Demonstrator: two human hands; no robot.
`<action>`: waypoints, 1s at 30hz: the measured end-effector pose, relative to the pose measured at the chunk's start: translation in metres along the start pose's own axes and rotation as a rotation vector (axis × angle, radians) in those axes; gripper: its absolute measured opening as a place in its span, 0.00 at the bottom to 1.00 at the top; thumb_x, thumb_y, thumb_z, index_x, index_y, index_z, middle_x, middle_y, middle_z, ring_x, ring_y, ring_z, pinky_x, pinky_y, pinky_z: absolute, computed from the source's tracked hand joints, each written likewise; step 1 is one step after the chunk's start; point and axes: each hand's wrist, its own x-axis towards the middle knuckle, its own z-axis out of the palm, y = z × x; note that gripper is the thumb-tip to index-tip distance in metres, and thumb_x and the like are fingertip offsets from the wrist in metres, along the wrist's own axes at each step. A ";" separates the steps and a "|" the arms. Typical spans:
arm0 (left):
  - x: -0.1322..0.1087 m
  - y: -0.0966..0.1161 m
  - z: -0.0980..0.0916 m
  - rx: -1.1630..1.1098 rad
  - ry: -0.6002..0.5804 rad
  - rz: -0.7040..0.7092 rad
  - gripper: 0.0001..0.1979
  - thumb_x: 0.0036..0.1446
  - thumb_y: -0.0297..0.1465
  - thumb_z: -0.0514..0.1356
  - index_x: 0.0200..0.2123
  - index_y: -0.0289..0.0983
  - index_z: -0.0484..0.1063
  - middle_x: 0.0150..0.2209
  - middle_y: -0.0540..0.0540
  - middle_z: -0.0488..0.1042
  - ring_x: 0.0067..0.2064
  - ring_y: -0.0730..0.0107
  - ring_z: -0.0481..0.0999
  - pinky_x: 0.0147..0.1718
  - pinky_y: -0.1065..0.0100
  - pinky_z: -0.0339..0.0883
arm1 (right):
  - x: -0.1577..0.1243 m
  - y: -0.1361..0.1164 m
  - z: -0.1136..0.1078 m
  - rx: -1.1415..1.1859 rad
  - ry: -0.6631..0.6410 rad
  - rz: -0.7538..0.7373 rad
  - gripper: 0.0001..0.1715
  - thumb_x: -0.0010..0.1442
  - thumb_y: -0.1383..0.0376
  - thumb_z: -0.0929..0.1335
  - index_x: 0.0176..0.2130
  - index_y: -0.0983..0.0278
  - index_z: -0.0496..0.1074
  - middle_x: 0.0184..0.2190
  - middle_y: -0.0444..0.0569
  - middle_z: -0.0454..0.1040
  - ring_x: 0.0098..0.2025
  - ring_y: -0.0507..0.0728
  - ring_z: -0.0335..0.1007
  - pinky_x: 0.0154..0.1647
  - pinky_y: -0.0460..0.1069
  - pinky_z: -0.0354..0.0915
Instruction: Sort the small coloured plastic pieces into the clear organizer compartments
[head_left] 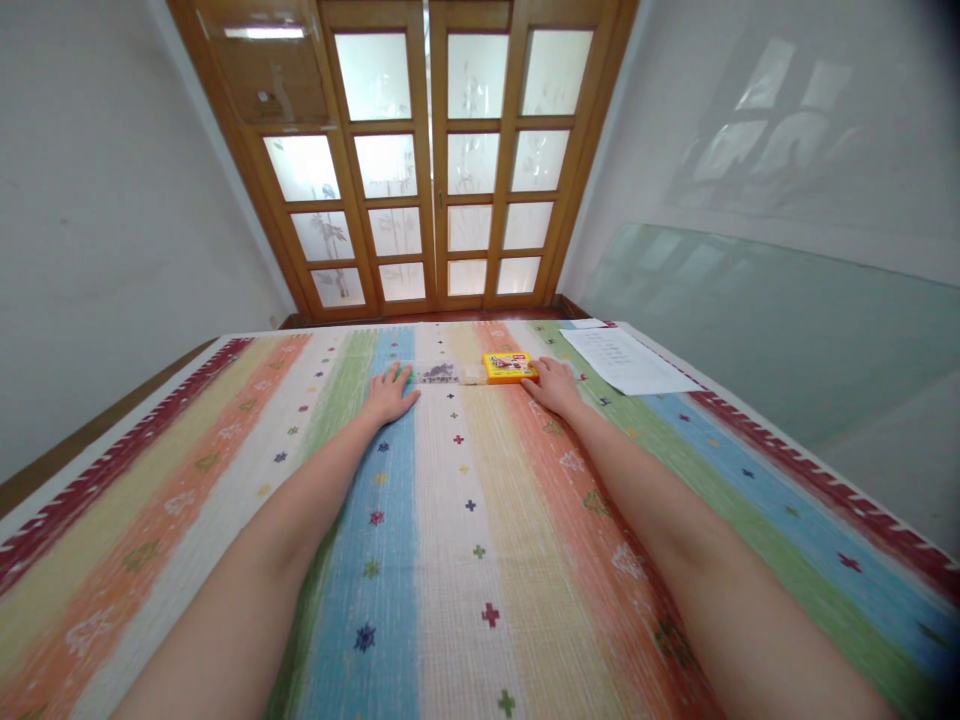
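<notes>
Far out on the table, both of my hands rest at opposite ends of a short row of things. My left hand [391,393] lies with fingers spread at the left end, beside a clear container [440,373] with dark contents; a bit of green shows by its fingertips. A small pale, see-through piece [472,375] sits between that container and a yellow box [508,366] with red print. At the box's right end, my right hand [556,384] touches it with fingertips and thumb apart, not wrapped round it.
A striped, patterned cloth [450,560] covers the table. White printed paper [626,360] lies right of my right hand. Beyond the far edge stand wooden doors with glass panes [469,165]. A pale glass panel [787,310] leans by the right wall.
</notes>
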 end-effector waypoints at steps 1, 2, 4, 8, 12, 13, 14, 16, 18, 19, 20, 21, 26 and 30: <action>0.000 0.001 -0.001 0.003 0.000 -0.005 0.38 0.68 0.54 0.49 0.75 0.45 0.53 0.77 0.40 0.47 0.71 0.38 0.60 0.67 0.44 0.53 | 0.000 0.000 0.000 -0.001 0.003 0.002 0.31 0.69 0.50 0.66 0.63 0.64 0.70 0.64 0.63 0.68 0.64 0.70 0.63 0.66 0.62 0.54; -0.001 0.001 -0.002 0.005 0.001 -0.016 0.37 0.68 0.54 0.49 0.75 0.46 0.53 0.77 0.41 0.47 0.71 0.38 0.59 0.67 0.43 0.52 | 0.001 0.000 0.001 0.000 0.005 0.006 0.31 0.69 0.49 0.65 0.63 0.64 0.70 0.64 0.63 0.68 0.64 0.70 0.62 0.66 0.62 0.54; -0.002 0.003 -0.003 0.008 0.009 -0.048 0.36 0.68 0.53 0.48 0.75 0.47 0.53 0.77 0.42 0.47 0.73 0.37 0.56 0.68 0.41 0.51 | 0.001 0.000 0.002 0.005 0.004 0.010 0.32 0.69 0.49 0.65 0.63 0.64 0.70 0.64 0.63 0.68 0.65 0.71 0.61 0.66 0.63 0.53; -0.006 0.007 -0.008 0.016 0.040 -0.064 0.36 0.69 0.53 0.48 0.75 0.49 0.53 0.78 0.44 0.45 0.75 0.36 0.47 0.69 0.37 0.45 | 0.000 0.002 0.004 0.005 0.006 0.006 0.32 0.69 0.49 0.64 0.64 0.63 0.69 0.65 0.62 0.67 0.66 0.71 0.60 0.67 0.63 0.53; -0.006 0.009 -0.009 0.024 0.037 0.021 0.34 0.70 0.52 0.48 0.75 0.50 0.52 0.77 0.45 0.45 0.77 0.40 0.42 0.71 0.36 0.39 | 0.001 0.004 0.006 0.007 0.029 -0.005 0.31 0.69 0.49 0.64 0.63 0.64 0.70 0.64 0.62 0.68 0.65 0.70 0.61 0.66 0.62 0.54; -0.006 0.009 -0.009 0.023 0.034 0.050 0.34 0.70 0.51 0.48 0.75 0.50 0.53 0.77 0.45 0.46 0.77 0.42 0.42 0.71 0.37 0.38 | 0.001 0.004 0.006 0.008 0.031 -0.008 0.31 0.69 0.49 0.64 0.62 0.64 0.70 0.64 0.62 0.68 0.65 0.70 0.61 0.66 0.62 0.54; -0.005 0.009 -0.009 0.019 0.031 0.078 0.33 0.70 0.51 0.48 0.75 0.50 0.53 0.77 0.45 0.47 0.77 0.43 0.42 0.71 0.37 0.37 | 0.001 0.005 0.007 0.009 0.032 -0.009 0.32 0.68 0.49 0.65 0.62 0.64 0.70 0.64 0.62 0.68 0.65 0.69 0.61 0.66 0.62 0.54; -0.002 0.009 -0.007 0.001 0.015 0.117 0.33 0.71 0.51 0.48 0.75 0.51 0.53 0.77 0.44 0.48 0.77 0.45 0.43 0.71 0.38 0.39 | 0.001 0.005 0.007 0.011 0.037 -0.006 0.32 0.68 0.48 0.65 0.62 0.63 0.70 0.64 0.61 0.68 0.65 0.69 0.61 0.66 0.62 0.54; 0.000 0.009 -0.007 -0.022 -0.007 0.124 0.33 0.71 0.51 0.48 0.75 0.52 0.53 0.77 0.45 0.49 0.77 0.45 0.44 0.71 0.37 0.42 | 0.001 0.005 0.007 0.014 0.045 -0.004 0.32 0.67 0.48 0.65 0.61 0.63 0.71 0.63 0.61 0.68 0.65 0.69 0.61 0.66 0.62 0.54; 0.000 0.009 -0.007 -0.032 -0.014 0.121 0.33 0.71 0.51 0.48 0.74 0.52 0.53 0.77 0.45 0.49 0.77 0.45 0.44 0.70 0.37 0.44 | 0.001 0.005 0.008 0.016 0.050 -0.005 0.32 0.67 0.47 0.65 0.61 0.63 0.71 0.63 0.61 0.68 0.65 0.69 0.62 0.66 0.62 0.54; 0.001 0.009 -0.007 -0.038 -0.017 0.117 0.32 0.71 0.51 0.48 0.74 0.52 0.53 0.77 0.45 0.49 0.77 0.45 0.45 0.70 0.37 0.45 | 0.001 0.005 0.008 0.020 0.054 -0.006 0.31 0.67 0.47 0.65 0.61 0.63 0.71 0.63 0.61 0.68 0.64 0.69 0.62 0.66 0.62 0.54; 0.000 0.010 -0.007 -0.041 -0.015 0.112 0.32 0.71 0.51 0.48 0.74 0.52 0.54 0.76 0.45 0.50 0.76 0.45 0.45 0.69 0.38 0.47 | 0.001 0.005 0.008 0.024 0.059 -0.009 0.31 0.68 0.48 0.65 0.60 0.63 0.71 0.63 0.61 0.69 0.64 0.69 0.62 0.66 0.61 0.55; -0.003 0.012 -0.011 -0.024 0.021 0.085 0.30 0.71 0.49 0.47 0.73 0.50 0.57 0.75 0.43 0.53 0.76 0.45 0.48 0.69 0.39 0.48 | 0.001 0.008 0.009 0.040 0.066 -0.024 0.29 0.68 0.49 0.65 0.59 0.63 0.72 0.62 0.60 0.70 0.63 0.68 0.63 0.66 0.62 0.55; -0.004 0.013 -0.011 -0.009 0.011 0.090 0.31 0.71 0.49 0.48 0.73 0.51 0.55 0.76 0.44 0.51 0.76 0.44 0.47 0.69 0.36 0.46 | 0.000 0.008 0.007 0.037 0.069 -0.023 0.29 0.68 0.49 0.65 0.59 0.63 0.72 0.63 0.61 0.69 0.64 0.69 0.63 0.68 0.63 0.53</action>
